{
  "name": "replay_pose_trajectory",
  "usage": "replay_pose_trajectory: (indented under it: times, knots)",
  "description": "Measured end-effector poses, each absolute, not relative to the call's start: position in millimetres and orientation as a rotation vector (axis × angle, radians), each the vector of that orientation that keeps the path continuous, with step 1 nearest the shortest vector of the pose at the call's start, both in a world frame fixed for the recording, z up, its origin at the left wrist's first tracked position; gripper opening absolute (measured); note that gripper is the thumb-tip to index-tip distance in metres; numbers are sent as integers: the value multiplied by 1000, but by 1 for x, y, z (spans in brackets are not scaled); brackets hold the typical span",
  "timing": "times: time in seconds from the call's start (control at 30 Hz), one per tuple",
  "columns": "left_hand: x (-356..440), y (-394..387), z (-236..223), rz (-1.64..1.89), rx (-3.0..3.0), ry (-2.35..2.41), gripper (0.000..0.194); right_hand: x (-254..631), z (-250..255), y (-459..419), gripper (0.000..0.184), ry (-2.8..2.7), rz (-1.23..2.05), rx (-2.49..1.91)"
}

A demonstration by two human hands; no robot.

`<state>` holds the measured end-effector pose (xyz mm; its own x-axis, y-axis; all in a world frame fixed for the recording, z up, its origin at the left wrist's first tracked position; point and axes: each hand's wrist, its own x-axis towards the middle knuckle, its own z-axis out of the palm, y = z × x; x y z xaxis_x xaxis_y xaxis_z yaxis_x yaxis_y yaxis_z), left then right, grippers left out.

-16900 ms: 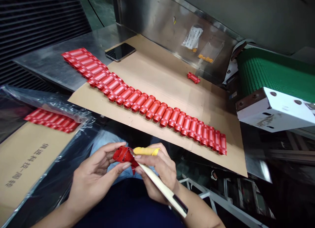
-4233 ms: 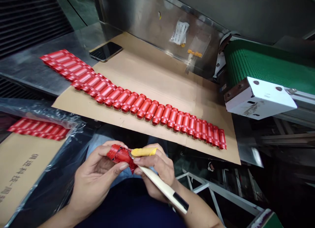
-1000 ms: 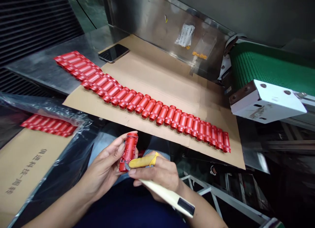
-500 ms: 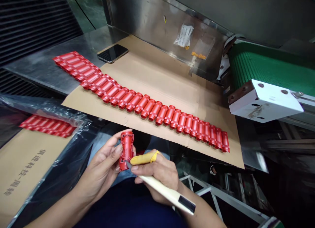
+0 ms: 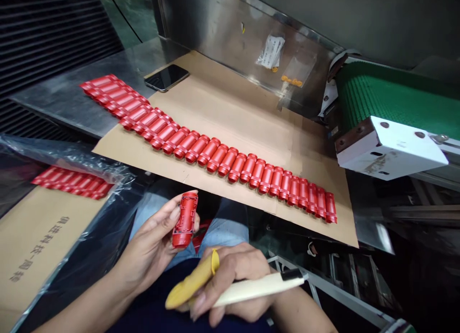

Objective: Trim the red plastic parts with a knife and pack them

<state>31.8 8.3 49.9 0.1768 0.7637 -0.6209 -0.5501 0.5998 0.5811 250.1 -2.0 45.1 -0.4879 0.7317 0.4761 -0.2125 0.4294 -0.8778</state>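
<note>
Your right grip (image 5: 239, 275) now lower, closed round the cream tool (image 5: 258, 289), your left grip (image 5: 158, 239) round the red tube (image 5: 187, 218)

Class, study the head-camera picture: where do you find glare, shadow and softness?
Head view: pale glare on the steel table at its right corner, bright streaks along the row of red parts; head view: deep shadow swallows detail under the table at lower right; head view: the red piece in the left hand looks crisper than the blurry upper-left background.
</note>
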Motion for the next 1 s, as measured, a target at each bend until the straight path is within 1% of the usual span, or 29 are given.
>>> replay_pose_trajectory:
  times: [0.07,0.1,0.2,0.27,0.4,0.6,0.77,0.9,1.0]
  knots:
    - [32,8,50,939,263,1032,51,249,42,-5,10,-1669,1177,-521]
    - [32,7,50,939,274,1032,53,249,40,-6,12,-1684,1092,-567]
    - [34,6,51,977,314,1028,56,247,38,-5,31,-1745,847,-662]
    - [35,6,52,1002,354,1032,59,245,38,-3,34,-1768,757,-690]
    - [37,5,55,1043,404,1056,56,244,37,-2,35,-1774,717,-663]
    - [37,4,55,1074,418,1062,54,245,32,-5,39,-1812,753,-680]
    - [33,5,43,1081,458,1036,51,244,34,-2,30,-1846,708,-689]
    - [35,6,38,1089,434,1043,44,246,37,3,28,-2104,520,-699]
    - [38,6,44,1080,333,1085,45,249,36,5,29,-1998,535,-756]
